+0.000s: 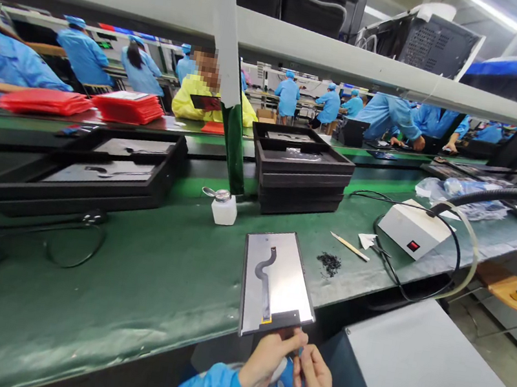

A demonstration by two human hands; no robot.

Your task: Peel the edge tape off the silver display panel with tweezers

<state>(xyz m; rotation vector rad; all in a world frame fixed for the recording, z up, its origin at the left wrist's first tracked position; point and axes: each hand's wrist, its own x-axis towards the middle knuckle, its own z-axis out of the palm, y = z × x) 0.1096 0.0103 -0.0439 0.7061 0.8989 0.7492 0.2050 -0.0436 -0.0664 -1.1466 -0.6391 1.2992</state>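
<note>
A flat display panel (290, 284) with a silver back lies in front of me, its near end reaching past the table edge. A dark ribbon cable (266, 273) curves along its back, ending at a yellow-edged connector by the black strip. My left hand (268, 357) is closed at the panel's near edge, thumb bent, the other fingers partly hidden under it. Close beside it, my right hand (317, 386) pinches its fingertips together just below the panel's near right corner. Whatever sits between those fingertips is too small to make out.
Beyond the panel stand a white dispenser bottle (224, 209) and stacked black trays (301, 174). Right of it lie black scraps (328, 263), a pointed stick (349, 246) and a white box (414, 228) with hose and cables. Another black tray (94, 174) holds panels at left.
</note>
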